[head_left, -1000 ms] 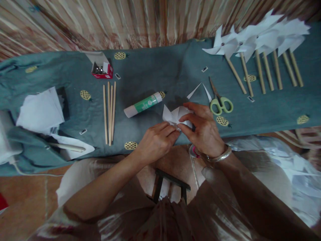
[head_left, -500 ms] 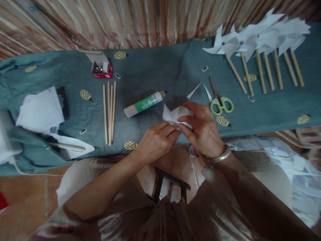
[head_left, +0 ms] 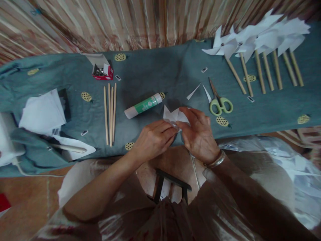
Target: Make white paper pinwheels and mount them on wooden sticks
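A white paper pinwheel (head_left: 173, 115), partly folded, is between my hands near the table's front edge. My left hand (head_left: 156, 139) pinches its near side with fingers closed. From the right, my right hand (head_left: 198, 130) grips the paper between thumb and fingers, hiding part of it. Beyond my left hand lies a green and white glue stick (head_left: 145, 105). Two thin paper slivers (head_left: 194, 91) and green-handled scissors (head_left: 220, 102) lie past my right hand, the blades spread a little.
Several finished pinwheels (head_left: 258, 38) on sticks lie at the back right. On the left are loose wooden sticks (head_left: 110, 113), a red box of metal pins (head_left: 102, 73), a stack of white paper (head_left: 42, 112) and a white device with a cord (head_left: 8, 139). A plastic bag (head_left: 288, 170) sits at right.
My right hand has shifted slightly down and left, its fingers drawn closer together on the paper. The left hand keeps its hold. Other things lie as before.
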The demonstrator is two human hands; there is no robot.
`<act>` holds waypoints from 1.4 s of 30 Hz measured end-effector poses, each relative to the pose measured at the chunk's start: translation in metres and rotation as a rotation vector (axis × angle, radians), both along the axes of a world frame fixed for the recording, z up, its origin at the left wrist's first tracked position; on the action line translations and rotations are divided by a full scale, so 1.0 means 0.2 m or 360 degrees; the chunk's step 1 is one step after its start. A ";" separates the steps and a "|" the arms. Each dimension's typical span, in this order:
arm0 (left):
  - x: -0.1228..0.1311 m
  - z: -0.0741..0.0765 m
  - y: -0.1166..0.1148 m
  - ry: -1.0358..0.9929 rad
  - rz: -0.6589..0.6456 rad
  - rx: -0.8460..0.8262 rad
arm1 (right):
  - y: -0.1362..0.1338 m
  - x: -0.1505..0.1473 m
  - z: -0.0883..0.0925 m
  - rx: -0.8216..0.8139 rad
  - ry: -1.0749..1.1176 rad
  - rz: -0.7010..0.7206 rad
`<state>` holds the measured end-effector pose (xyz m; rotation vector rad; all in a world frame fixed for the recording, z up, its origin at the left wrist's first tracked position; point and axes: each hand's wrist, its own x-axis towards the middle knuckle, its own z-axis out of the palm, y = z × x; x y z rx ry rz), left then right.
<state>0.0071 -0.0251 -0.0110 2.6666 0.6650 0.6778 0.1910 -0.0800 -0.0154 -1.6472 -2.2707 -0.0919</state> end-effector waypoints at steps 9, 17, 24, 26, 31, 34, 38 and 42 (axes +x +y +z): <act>-0.02 -0.05 0.10 -0.0264 0.0323 -0.0399 | -0.03 -0.01 -0.01 -0.0022 -0.0053 -0.0047; 0.02 -0.08 0.12 -0.0241 0.0359 -0.0574 | -0.05 -0.01 -0.01 0.0029 -0.0074 -0.0032; 0.04 -0.08 0.13 -0.0203 0.0400 -0.0595 | -0.06 0.01 -0.03 0.0029 -0.0042 -0.0013; 0.04 -0.08 0.13 -0.0199 0.0410 -0.0604 | -0.06 0.01 -0.04 0.0048 -0.0042 -0.0011; 0.04 -0.07 0.12 -0.0203 0.0428 -0.0627 | -0.05 0.02 -0.04 0.0080 -0.0006 0.0022; 0.04 -0.07 0.12 -0.0213 0.0435 -0.0633 | -0.05 0.02 -0.03 0.0085 0.0010 0.0030; 0.05 -0.07 0.13 -0.0202 0.0429 -0.0637 | -0.05 0.02 -0.02 0.0056 -0.0016 0.0012; 0.05 -0.07 0.13 -0.0180 0.0444 -0.0652 | -0.05 0.02 -0.03 0.0025 0.0025 0.0007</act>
